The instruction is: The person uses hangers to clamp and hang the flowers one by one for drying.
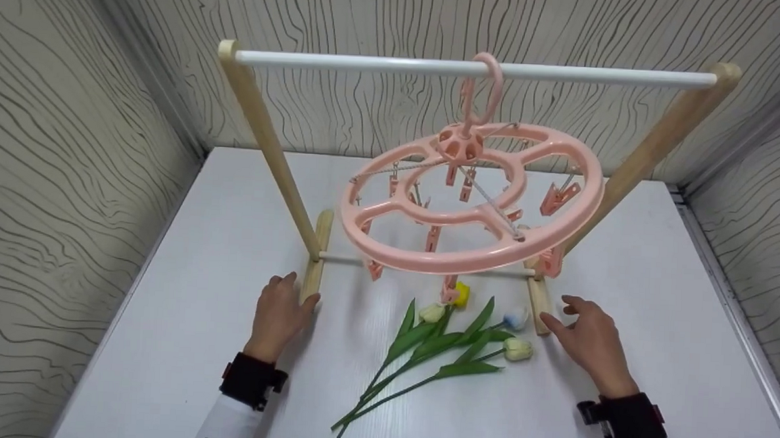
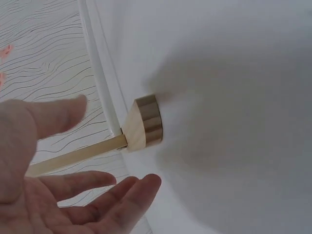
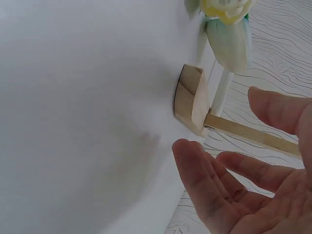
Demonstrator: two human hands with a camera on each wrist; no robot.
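Fingers (image 2: 139, 197) of the left hand (image 1: 279, 318) are parted and loosely bent, the thumb standing well away from them, and they hold nothing. The right hand (image 1: 592, 343) is much the same, its thumb spread wide from slightly curved fingers, with nothing in its grasp. Each hand is beside one foot of a wooden stand: the left one near the left foot (image 1: 313, 281), the right one near the right foot (image 1: 539, 304). Seen from the head, both thumb tips come right up to the wood, and I cannot tell whether they touch it; the wrist views show a gap between the fingertips and each foot.

The stand rises from the counter (image 1: 663, 290) on a left post (image 1: 268, 148) and a right post (image 1: 656, 145), joined by a white rail (image 1: 370, 63) at the top and a thin lower bar (image 1: 342, 259) near the feet. A pink round hanger (image 1: 427, 263) hangs from the rail by its hook (image 1: 496, 98), right of the rail's middle, its ring tilted and pink clips (image 1: 557, 200) dangling below.

Four tulips lie between the hands: a yellow tulip (image 1: 463, 293), a cream tulip (image 1: 430, 313), a blue-and-white tulip (image 1: 515, 318) and a pale tulip (image 1: 518, 350). Their stems (image 1: 395, 397) cross toward the near side. Black bands (image 1: 632, 420) circle both wrists, and wavy-lined walls (image 1: 71, 133) enclose the counter.
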